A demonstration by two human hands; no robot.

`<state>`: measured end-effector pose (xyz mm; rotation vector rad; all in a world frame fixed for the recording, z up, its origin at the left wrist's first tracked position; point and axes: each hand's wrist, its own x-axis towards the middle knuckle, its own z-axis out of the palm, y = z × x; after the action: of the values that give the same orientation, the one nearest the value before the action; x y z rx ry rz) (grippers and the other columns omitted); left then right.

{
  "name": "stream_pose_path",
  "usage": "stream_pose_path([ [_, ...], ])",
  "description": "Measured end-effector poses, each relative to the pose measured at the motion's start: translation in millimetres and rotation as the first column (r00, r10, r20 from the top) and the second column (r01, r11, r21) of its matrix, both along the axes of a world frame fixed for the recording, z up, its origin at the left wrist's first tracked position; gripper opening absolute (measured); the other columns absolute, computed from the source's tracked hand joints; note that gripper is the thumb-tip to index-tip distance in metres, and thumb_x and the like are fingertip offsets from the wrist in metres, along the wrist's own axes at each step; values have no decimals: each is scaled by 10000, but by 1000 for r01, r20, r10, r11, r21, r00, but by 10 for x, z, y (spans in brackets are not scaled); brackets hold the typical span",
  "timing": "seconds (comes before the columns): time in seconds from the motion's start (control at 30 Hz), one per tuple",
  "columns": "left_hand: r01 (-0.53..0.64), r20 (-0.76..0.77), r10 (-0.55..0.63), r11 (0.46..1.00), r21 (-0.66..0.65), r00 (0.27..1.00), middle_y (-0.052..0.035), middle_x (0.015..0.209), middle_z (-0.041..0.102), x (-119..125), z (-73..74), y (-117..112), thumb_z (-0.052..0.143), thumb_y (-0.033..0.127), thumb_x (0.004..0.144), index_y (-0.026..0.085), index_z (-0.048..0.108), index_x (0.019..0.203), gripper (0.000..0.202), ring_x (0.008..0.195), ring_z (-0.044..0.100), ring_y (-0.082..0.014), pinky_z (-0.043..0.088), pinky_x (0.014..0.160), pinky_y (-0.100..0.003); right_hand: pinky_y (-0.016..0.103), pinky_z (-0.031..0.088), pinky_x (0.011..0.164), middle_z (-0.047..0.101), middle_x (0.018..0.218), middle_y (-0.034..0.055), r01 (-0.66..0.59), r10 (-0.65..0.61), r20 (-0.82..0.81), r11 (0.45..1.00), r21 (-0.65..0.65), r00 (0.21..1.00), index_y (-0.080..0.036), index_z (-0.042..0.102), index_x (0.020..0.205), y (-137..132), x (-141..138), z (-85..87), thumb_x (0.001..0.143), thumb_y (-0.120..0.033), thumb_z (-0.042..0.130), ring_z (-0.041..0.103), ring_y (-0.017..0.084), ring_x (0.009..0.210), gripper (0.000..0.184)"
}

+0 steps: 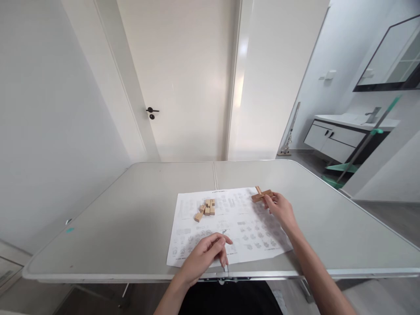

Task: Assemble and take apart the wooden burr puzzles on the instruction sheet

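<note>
My right hand (pixel 278 208) is at the upper right corner of a printed paper sheet (pixel 193 225). Its thumb and fingers close on a brown wooden stick (pixel 257 198), and a thinner, lighter wooden stick (pixel 258 190) juts up across it. Whether the two sticks are joined, I cannot tell. My left hand (pixel 210 251) hovers or rests over the sheet's lower middle, fingers loosely bent and apart, with nothing visible in it. Several small light wooden blocks (pixel 207 211) lie clustered on the sheet's left half, some side by side and one a little apart (pixel 198 217).
The sheet lies on a grey folding table (pixel 114 218) with a centre seam and a metal front edge close to my body. A white door (pixel 183 78) stands behind it. To the right are a washbasin cabinet (pixel 337 135) and a green-tipped broom and dustpan (pixel 343 168).
</note>
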<state>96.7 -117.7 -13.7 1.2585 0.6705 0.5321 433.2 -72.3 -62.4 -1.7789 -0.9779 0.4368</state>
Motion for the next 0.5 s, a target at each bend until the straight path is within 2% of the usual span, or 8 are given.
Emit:
stream_pose_path([
  [0.13,12,-6,-12,1000,12,1000,6,690,575,-8,-8,4,602,571,999,138,678,1112,454,715,578,-168,490,822,-343,341,491,597,794,797,97,16,-16,-7,1000,-2,1000,-121,649,1266,-99,4,-19,868,-475,590,746,288,737,535],
  [0.23,9,0,-9,1000,25,1000,7,687,573,-6,-18,8,588,554,1013,141,678,1111,434,724,586,-170,491,820,-340,336,519,615,800,953,110,40,-40,-29,999,11,999,-113,450,1496,-253,-96,-14,884,-483,583,762,284,812,727],
  [0.3,12,-5,-12,999,39,1000,6,695,577,-3,-16,4,572,540,1027,146,681,1107,416,729,591,-167,492,830,-338,330,533,629,785,1035,97,34,-30,-71,999,43,997,-152,355,1553,-408,-240,-1,891,-502,606,762,262,808,790],
  [0.4,54,-30,-51,996,76,998,0,705,592,-8,17,-23,555,527,1038,157,676,1106,396,729,602,-166,490,820,-330,330,538,623,764,965,73,-98,114,-126,987,128,986,-171,415,1496,-680,-520,9,905,-542,624,723,232,709,729],
  [0.5,152,-54,-145,978,144,988,-11,728,615,-44,80,-40,556,524,1035,167,670,1093,379,711,599,-161,495,796,-326,328,543,646,749,907,49,-270,277,-123,960,72,953,-206,524,1376,-921,-738,-22,947,-532,597,696,212,676,544],
])
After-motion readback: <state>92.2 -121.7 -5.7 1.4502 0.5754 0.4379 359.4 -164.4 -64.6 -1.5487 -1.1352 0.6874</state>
